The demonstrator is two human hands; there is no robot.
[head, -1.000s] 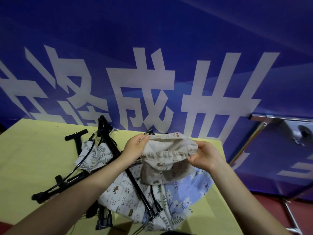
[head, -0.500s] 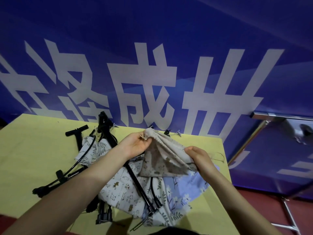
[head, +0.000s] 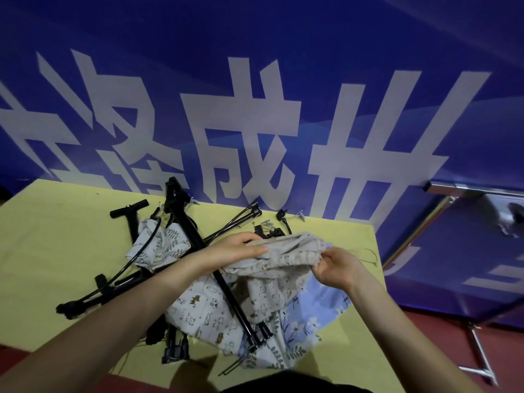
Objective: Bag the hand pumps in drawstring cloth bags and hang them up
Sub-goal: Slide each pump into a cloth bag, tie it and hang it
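Above the pile of pumps (head: 181, 222) and bags on the table (head: 51, 251), I hold the beige bag (head: 280, 265) by its gathered mouth. My left hand (head: 235, 251) grips the mouth's left side, fingers curled over the cloth; my right hand (head: 337, 269) pinches its right edge.

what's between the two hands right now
In the head view, the gathered mouth of the beige drawstring bag spans from the left hand to the right hand; both grip it.
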